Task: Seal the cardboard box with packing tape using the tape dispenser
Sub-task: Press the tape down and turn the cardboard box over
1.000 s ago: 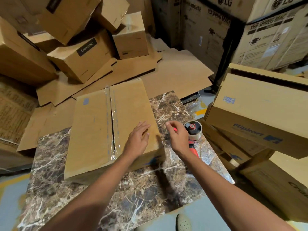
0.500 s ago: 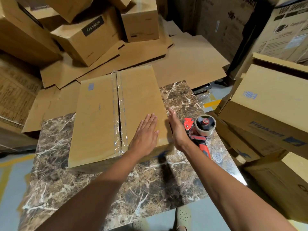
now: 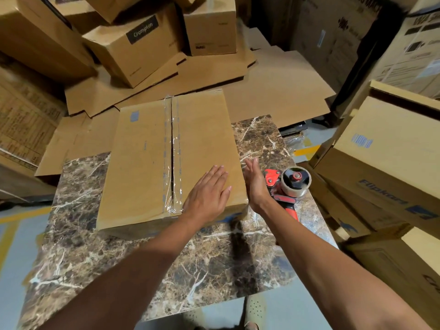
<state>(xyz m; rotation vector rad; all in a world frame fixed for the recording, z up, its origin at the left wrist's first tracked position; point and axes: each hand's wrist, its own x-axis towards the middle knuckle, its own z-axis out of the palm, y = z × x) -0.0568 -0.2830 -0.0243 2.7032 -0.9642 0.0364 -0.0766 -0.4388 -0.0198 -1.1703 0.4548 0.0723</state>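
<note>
Both hands are spread flat with straight fingers, gripping nothing. My left hand [image 3: 207,194] lies palm down on the top of the cardboard box [image 3: 145,167], near its front right corner. My right hand [image 3: 256,186] stands edge-on at the box's right wall, though I cannot tell whether it touches. The box sits flat on the marble bench [image 3: 114,258], and clear tape [image 3: 173,148] already runs along its centre seam.

I judge the box to be stiff at its edges and corners but springy across the flaps, since a dark gap shows under the tape. The polished bench looks slick, so the box will probably slide or turn under a light push. I would hold it by opposite side walls, low and near the corners, and never by the seam, where pressure could bow the flaps and wrinkle the tape.

The tape dispenser [image 3: 287,189] lies on the bench just right of my right hand. I would pick it up by its red handle, keeping clear of the cutter end.
</note>
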